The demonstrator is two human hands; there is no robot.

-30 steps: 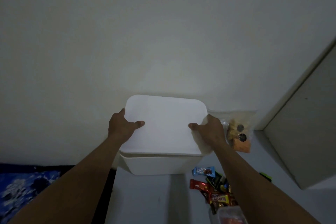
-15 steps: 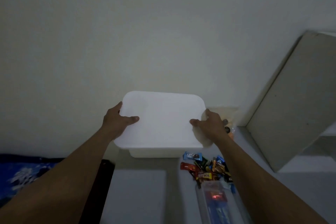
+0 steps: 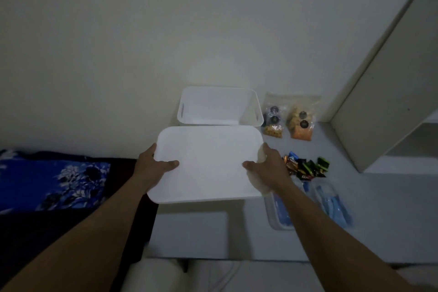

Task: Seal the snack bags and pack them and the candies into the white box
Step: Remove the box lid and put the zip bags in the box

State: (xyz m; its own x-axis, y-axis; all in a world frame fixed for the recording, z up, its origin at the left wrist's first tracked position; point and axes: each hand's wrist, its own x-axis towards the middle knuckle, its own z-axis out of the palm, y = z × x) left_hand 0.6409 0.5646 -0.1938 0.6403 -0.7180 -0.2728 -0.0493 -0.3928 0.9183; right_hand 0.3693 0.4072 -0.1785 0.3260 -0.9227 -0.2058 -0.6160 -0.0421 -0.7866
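From our flat white plastic lid (image 3: 208, 166), the white plastic box (image 3: 219, 106) lies at twelve o'clock, clear plastic snack bags (image 3: 299, 123) at two, wrapped candies (image 3: 305, 166) at three.

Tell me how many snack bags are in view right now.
2. One snack bag stands just right of the white box, against the wall; the second snack bag is beside it, further right. The held-up lid could hide more.
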